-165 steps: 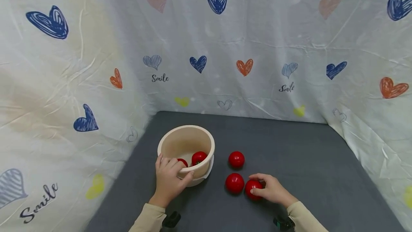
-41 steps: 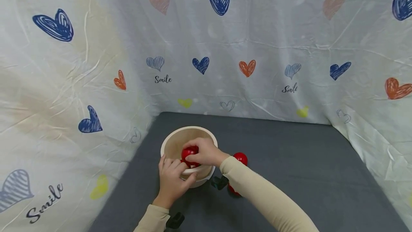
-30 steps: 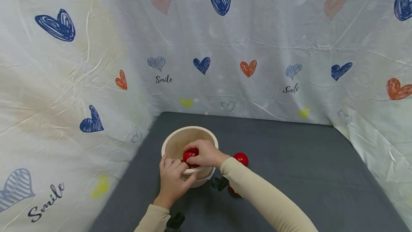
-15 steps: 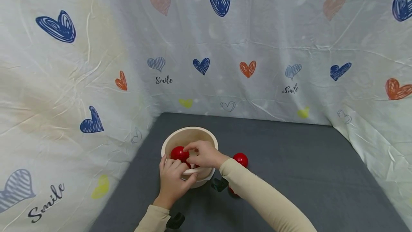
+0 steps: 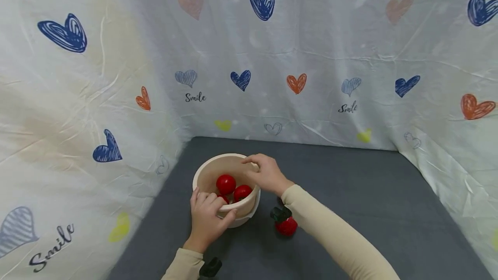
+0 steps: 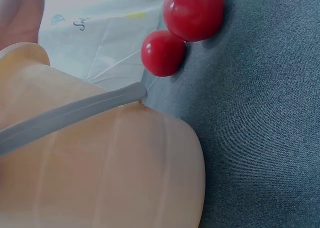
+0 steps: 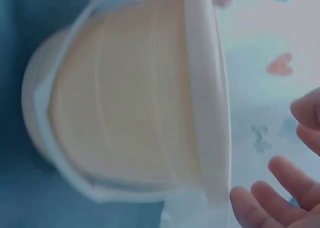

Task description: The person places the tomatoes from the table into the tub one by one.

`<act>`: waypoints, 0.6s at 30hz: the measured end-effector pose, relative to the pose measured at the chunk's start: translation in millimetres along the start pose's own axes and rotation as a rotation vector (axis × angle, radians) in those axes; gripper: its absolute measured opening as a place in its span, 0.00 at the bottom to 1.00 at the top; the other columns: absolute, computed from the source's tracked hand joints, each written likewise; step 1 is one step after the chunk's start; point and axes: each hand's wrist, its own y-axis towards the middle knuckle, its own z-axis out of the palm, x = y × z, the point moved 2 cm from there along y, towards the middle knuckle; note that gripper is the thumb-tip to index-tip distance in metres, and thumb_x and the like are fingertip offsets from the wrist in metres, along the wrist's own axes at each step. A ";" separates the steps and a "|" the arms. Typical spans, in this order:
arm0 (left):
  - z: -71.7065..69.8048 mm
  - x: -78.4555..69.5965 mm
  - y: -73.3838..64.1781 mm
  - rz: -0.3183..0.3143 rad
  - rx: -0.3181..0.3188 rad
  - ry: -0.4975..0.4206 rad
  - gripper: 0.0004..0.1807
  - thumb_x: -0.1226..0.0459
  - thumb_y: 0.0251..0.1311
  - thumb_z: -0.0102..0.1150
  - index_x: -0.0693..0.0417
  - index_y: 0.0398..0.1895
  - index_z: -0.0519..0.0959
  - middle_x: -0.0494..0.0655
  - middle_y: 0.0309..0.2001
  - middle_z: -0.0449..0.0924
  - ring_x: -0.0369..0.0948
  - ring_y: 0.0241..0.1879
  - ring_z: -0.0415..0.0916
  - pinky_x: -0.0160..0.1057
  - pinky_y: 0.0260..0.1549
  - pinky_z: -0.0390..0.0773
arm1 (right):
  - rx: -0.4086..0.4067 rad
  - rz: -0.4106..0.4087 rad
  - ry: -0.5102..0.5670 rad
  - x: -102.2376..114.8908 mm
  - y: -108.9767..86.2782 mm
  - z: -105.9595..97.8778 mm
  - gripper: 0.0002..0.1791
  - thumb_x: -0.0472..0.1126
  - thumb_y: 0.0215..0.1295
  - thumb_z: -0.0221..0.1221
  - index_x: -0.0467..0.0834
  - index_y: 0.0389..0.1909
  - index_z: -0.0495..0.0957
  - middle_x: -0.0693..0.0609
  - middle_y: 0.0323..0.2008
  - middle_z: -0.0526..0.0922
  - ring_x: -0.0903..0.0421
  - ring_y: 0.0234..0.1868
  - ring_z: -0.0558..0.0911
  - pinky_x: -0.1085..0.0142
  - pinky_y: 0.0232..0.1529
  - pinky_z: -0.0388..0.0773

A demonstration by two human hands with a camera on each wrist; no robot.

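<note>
A cream bucket [image 5: 206,170] stands upright on the dark table, with three red tomatoes [image 5: 226,184] inside. My left hand [image 5: 208,217] grips its near left rim, fingers over the edge and thumb outside. Above the right rim is my right hand [image 5: 268,174], fingers spread and holding nothing. In the right wrist view its fingertips [image 7: 245,203] come close to the rim. One tomato [image 5: 287,227] on the table shows below the right forearm, partly covered by the wrist camera. The left wrist view shows two tomatoes [image 6: 194,12] on the cloth beside the bucket; the forearm hides one from the head view.
The grey handle [image 6: 75,112] of the bucket hangs down along its outside. Dark cloth covers the tabletop [image 5: 350,202], and a white curtain printed with hearts [image 5: 319,38] rises along the back and both sides.
My right hand brought a tomato from the table into the bucket and let go of it. It has since risen up and right to the rim. My left hand has stayed on the rim.
</note>
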 end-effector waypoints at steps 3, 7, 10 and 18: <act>0.4 0.2 -0.2 -0.014 0.007 -0.013 0.11 0.53 0.45 0.64 0.48 0.18 0.76 0.46 0.22 0.75 0.47 0.33 0.70 0.75 0.62 0.60 | -0.055 0.043 -0.019 -15.0 -3.5 -20.6 0.19 0.40 0.67 0.61 0.44 0.58 0.82 0.45 0.59 0.82 0.44 0.62 0.80 0.47 0.61 0.80; 0.7 0.1 -0.4 -0.015 0.007 -0.022 0.11 0.53 0.46 0.64 0.48 0.18 0.75 0.46 0.22 0.75 0.46 0.33 0.70 0.75 0.62 0.59 | -0.093 0.114 -0.038 -38.8 -14.6 -44.9 0.19 0.41 0.68 0.61 0.45 0.59 0.81 0.44 0.61 0.81 0.43 0.62 0.79 0.46 0.62 0.78; 0.3 0.9 -0.7 -0.015 0.005 -0.025 0.11 0.53 0.46 0.63 0.48 0.18 0.75 0.46 0.21 0.75 0.46 0.33 0.70 0.74 0.62 0.59 | -0.113 0.167 -0.047 -55.7 -24.6 -57.6 0.19 0.42 0.68 0.61 0.45 0.59 0.80 0.44 0.62 0.80 0.42 0.63 0.79 0.45 0.62 0.78; 0.4 0.9 -0.6 -0.008 0.000 -0.031 0.11 0.53 0.46 0.62 0.48 0.18 0.75 0.46 0.21 0.74 0.46 0.33 0.70 0.74 0.62 0.59 | -0.101 0.279 -0.017 -90.0 -46.5 -65.5 0.20 0.42 0.69 0.61 0.45 0.61 0.80 0.42 0.65 0.78 0.39 0.66 0.75 0.43 0.64 0.75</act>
